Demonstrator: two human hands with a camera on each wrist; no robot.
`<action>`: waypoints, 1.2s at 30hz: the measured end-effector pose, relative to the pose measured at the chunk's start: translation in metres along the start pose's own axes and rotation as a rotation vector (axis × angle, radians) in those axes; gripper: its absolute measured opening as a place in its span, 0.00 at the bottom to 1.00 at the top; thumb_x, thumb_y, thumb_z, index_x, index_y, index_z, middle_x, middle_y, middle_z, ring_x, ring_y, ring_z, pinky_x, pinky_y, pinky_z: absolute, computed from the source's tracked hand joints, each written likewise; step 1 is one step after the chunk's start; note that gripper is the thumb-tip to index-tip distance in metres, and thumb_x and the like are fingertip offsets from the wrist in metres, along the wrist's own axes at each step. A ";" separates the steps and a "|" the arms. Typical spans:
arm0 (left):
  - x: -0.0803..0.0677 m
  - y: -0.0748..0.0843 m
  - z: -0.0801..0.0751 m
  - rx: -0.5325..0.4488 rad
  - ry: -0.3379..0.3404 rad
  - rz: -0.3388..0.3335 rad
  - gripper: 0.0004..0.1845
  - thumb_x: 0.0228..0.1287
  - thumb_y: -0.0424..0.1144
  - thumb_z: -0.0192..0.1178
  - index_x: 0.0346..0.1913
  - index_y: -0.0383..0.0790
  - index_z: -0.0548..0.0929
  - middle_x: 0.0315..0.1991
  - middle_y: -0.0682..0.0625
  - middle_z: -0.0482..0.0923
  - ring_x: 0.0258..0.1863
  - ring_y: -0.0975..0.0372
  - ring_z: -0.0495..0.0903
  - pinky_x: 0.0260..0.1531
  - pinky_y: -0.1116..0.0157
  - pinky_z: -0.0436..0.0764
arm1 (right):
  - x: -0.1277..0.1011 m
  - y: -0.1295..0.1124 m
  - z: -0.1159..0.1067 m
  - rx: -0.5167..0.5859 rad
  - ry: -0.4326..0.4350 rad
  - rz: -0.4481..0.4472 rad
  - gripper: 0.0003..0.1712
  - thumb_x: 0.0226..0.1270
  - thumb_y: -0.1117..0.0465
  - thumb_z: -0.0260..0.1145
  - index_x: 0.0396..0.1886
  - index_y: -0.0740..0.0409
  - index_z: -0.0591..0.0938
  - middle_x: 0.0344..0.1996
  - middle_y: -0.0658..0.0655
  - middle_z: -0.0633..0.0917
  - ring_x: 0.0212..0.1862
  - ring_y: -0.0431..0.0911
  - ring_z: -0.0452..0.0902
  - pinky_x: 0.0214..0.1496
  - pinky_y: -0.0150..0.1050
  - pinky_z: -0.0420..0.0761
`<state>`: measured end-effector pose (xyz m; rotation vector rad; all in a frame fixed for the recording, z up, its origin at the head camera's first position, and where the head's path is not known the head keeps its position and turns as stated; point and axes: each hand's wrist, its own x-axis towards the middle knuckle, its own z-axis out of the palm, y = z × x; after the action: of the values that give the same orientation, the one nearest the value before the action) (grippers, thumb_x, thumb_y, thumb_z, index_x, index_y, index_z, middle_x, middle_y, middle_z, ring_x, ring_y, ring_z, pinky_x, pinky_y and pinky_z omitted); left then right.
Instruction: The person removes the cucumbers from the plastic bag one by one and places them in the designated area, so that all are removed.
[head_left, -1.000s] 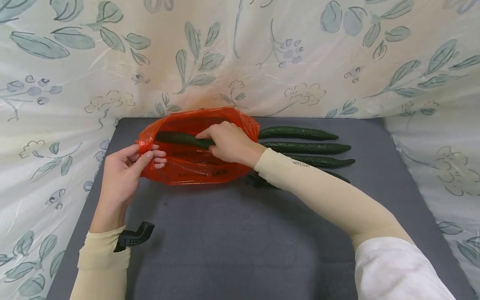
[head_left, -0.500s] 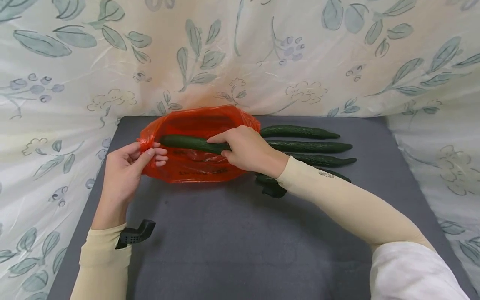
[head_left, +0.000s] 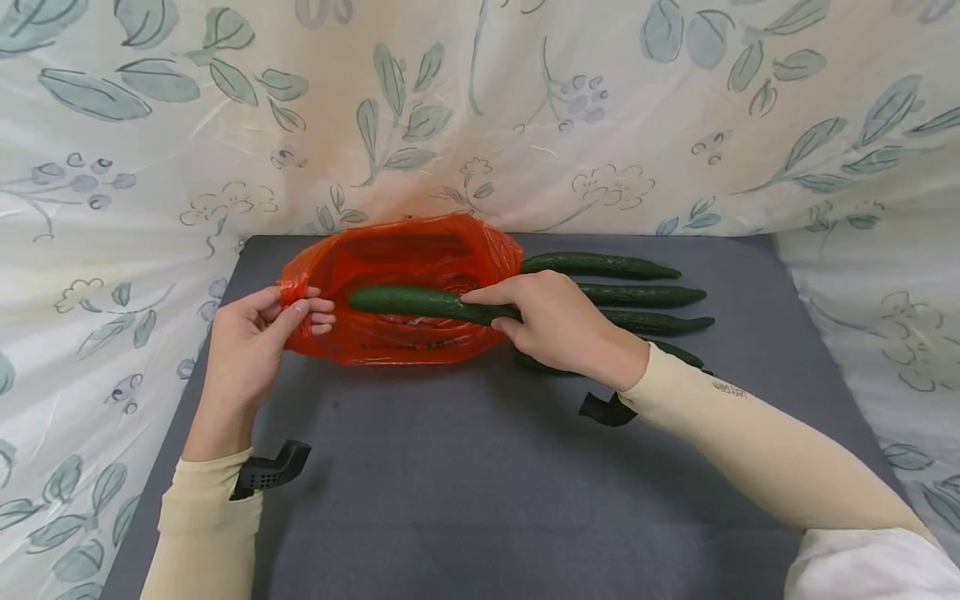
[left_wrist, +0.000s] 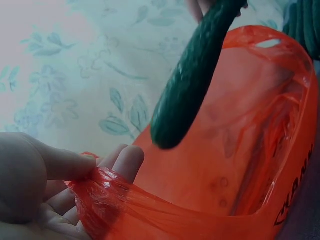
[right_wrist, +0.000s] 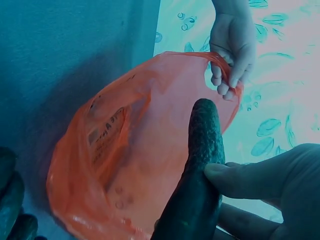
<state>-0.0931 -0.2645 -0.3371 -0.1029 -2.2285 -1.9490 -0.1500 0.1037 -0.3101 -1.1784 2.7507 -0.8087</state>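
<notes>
My left hand [head_left: 243, 354] pinches the left handle of a red plastic bag [head_left: 405, 350] between thumb and fingers, and the bag's mouth stands wide. A dark green cucumber [head_left: 405, 302] is gripped by my right hand [head_left: 558, 321], its free end pointing left over the mouth. In the left wrist view that cucumber [left_wrist: 192, 85] hangs above the bag with its rounded tip near my left fingers. The right wrist view shows my thumb [right_wrist: 245, 180] along the side of the cucumber [right_wrist: 195, 195]. Dark printing shows on the bag's wall.
Several more cucumbers [head_left: 645, 295] lie side by side on the dark grey tabletop [head_left: 465, 475], right of the bag and partly behind my right hand. A flowered cloth [head_left: 510, 125] hangs behind and beside the table. Each wrist wears a black camera mount [head_left: 272, 469].
My right hand has drawn the cucumber rightward and up from inside the bag to above its mouth. The left hand keeps its hold on the handle, almost still.
</notes>
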 end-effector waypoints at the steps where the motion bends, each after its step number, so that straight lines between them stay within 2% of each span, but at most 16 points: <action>1: 0.000 0.000 0.000 -0.002 -0.001 -0.003 0.16 0.79 0.31 0.65 0.59 0.19 0.83 0.42 0.43 0.92 0.36 0.56 0.93 0.45 0.64 0.90 | -0.004 0.001 -0.002 -0.006 0.013 -0.007 0.30 0.71 0.69 0.74 0.70 0.43 0.87 0.16 0.43 0.76 0.17 0.42 0.59 0.24 0.40 0.67; 3: 0.000 -0.001 0.000 -0.005 -0.002 -0.011 0.15 0.79 0.31 0.65 0.59 0.21 0.84 0.43 0.42 0.92 0.37 0.56 0.93 0.46 0.63 0.90 | -0.012 0.003 -0.004 -0.010 0.038 -0.019 0.30 0.70 0.70 0.76 0.69 0.44 0.87 0.26 0.43 0.85 0.19 0.42 0.62 0.25 0.41 0.70; 5: 0.001 -0.001 0.001 -0.002 -0.002 -0.020 0.15 0.79 0.31 0.65 0.59 0.23 0.85 0.43 0.42 0.92 0.37 0.56 0.94 0.46 0.64 0.90 | -0.019 0.005 -0.007 -0.010 0.062 -0.033 0.31 0.70 0.70 0.76 0.69 0.45 0.87 0.40 0.45 0.91 0.21 0.42 0.65 0.27 0.41 0.72; 7: 0.001 -0.001 0.001 0.005 -0.001 -0.027 0.15 0.79 0.32 0.65 0.59 0.24 0.85 0.43 0.43 0.92 0.37 0.57 0.94 0.46 0.64 0.89 | -0.026 0.007 -0.009 -0.005 0.082 -0.045 0.31 0.69 0.70 0.77 0.70 0.45 0.87 0.52 0.46 0.91 0.24 0.42 0.68 0.29 0.41 0.74; 9: 0.002 0.000 0.001 0.010 0.000 -0.030 0.15 0.79 0.32 0.65 0.60 0.23 0.85 0.43 0.43 0.92 0.37 0.57 0.94 0.46 0.64 0.89 | -0.034 0.010 -0.011 -0.005 0.099 -0.054 0.31 0.70 0.70 0.76 0.70 0.45 0.87 0.58 0.47 0.90 0.28 0.41 0.71 0.32 0.41 0.75; 15: 0.002 0.000 0.001 0.006 0.005 -0.027 0.17 0.79 0.32 0.65 0.60 0.21 0.83 0.43 0.43 0.92 0.37 0.57 0.93 0.46 0.64 0.89 | -0.052 0.019 -0.017 -0.026 0.145 -0.066 0.31 0.69 0.71 0.76 0.68 0.45 0.88 0.59 0.47 0.89 0.42 0.42 0.83 0.37 0.42 0.78; 20: 0.002 0.000 0.000 0.017 0.005 -0.028 0.17 0.79 0.32 0.65 0.61 0.20 0.83 0.43 0.43 0.92 0.37 0.57 0.93 0.47 0.64 0.89 | -0.065 0.024 -0.017 -0.053 0.187 -0.057 0.31 0.66 0.74 0.77 0.66 0.47 0.89 0.58 0.49 0.90 0.52 0.46 0.88 0.39 0.43 0.83; 32: 0.001 -0.001 -0.001 0.006 0.004 -0.024 0.14 0.79 0.31 0.65 0.59 0.23 0.85 0.43 0.42 0.92 0.37 0.57 0.93 0.46 0.64 0.89 | -0.097 0.037 -0.020 -0.123 0.283 -0.031 0.30 0.60 0.75 0.81 0.61 0.51 0.90 0.53 0.50 0.91 0.53 0.46 0.88 0.45 0.48 0.90; 36: 0.002 -0.001 0.000 0.007 0.008 -0.019 0.14 0.79 0.31 0.65 0.59 0.24 0.85 0.43 0.42 0.92 0.37 0.57 0.93 0.46 0.64 0.89 | -0.104 0.040 -0.019 -0.142 0.310 -0.027 0.30 0.59 0.74 0.82 0.60 0.51 0.91 0.53 0.50 0.91 0.52 0.45 0.88 0.41 0.46 0.89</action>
<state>-0.0956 -0.2650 -0.3376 -0.0729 -2.2393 -1.9468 -0.1074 0.2069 -0.3293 -1.2074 3.0937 -0.8796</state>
